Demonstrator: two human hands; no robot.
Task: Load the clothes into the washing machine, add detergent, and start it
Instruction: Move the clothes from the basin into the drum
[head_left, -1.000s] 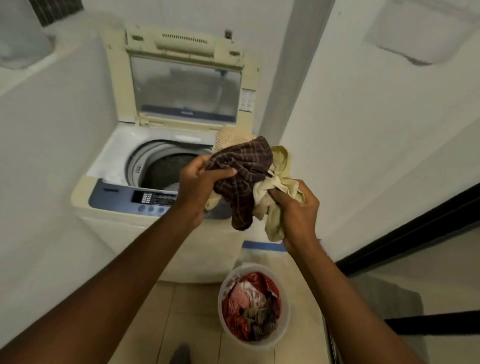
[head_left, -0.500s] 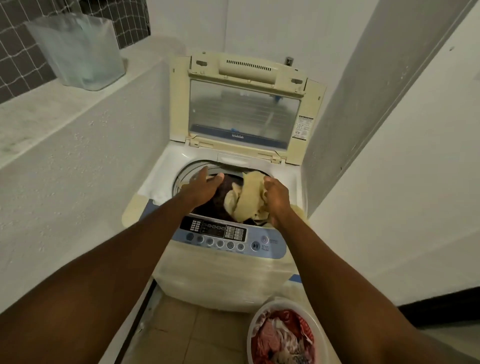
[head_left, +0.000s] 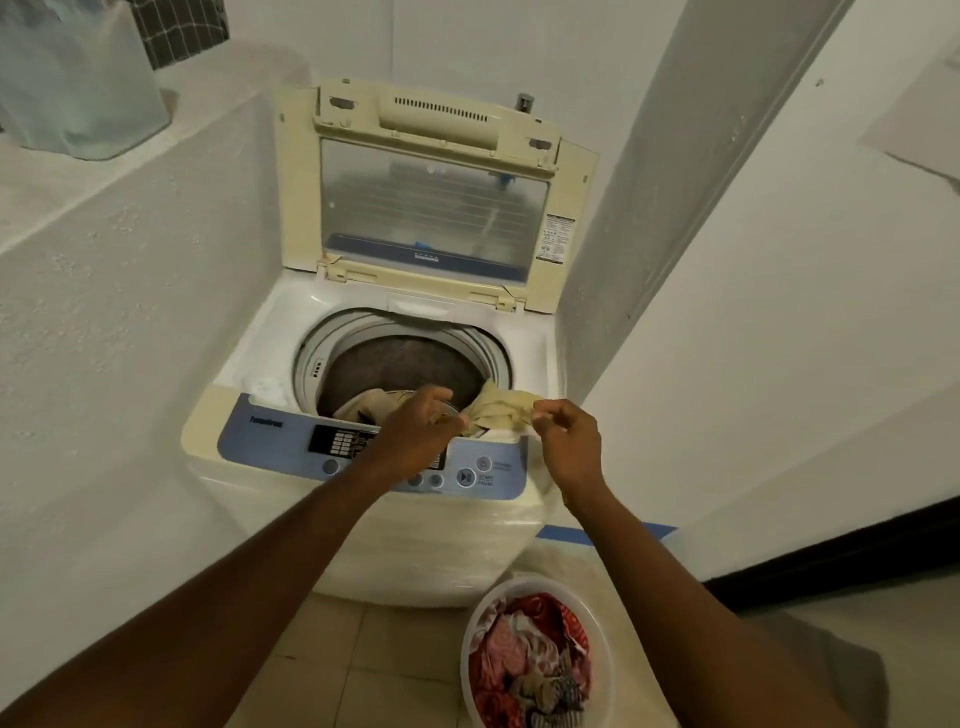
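The top-loading washing machine (head_left: 270, 441) stands with its lid (head_left: 431, 208) raised. Inside the drum (head_left: 405, 364) lies a beige garment (head_left: 371, 405). A cream cloth (head_left: 506, 408) hangs over the drum's front right rim. My right hand (head_left: 566, 436) pinches the edge of that cream cloth at the rim. My left hand (head_left: 421, 431) hovers over the front rim and the control panel, fingers loosely apart, holding nothing. A white laundry basket (head_left: 470, 623) on the floor below right holds red, pink and striped clothes (head_left: 530, 660).
White walls close in on both sides of the machine. On the ledge at upper left stands a translucent container (head_left: 78, 78). The tiled floor (head_left: 332, 670) lies in front of the machine, beside the basket.
The dark checked cloth and the cream cloth went from above the machine down into the drum. My left hand has let go and drawn back to the front rim; my right hand still holds the cream cloth.
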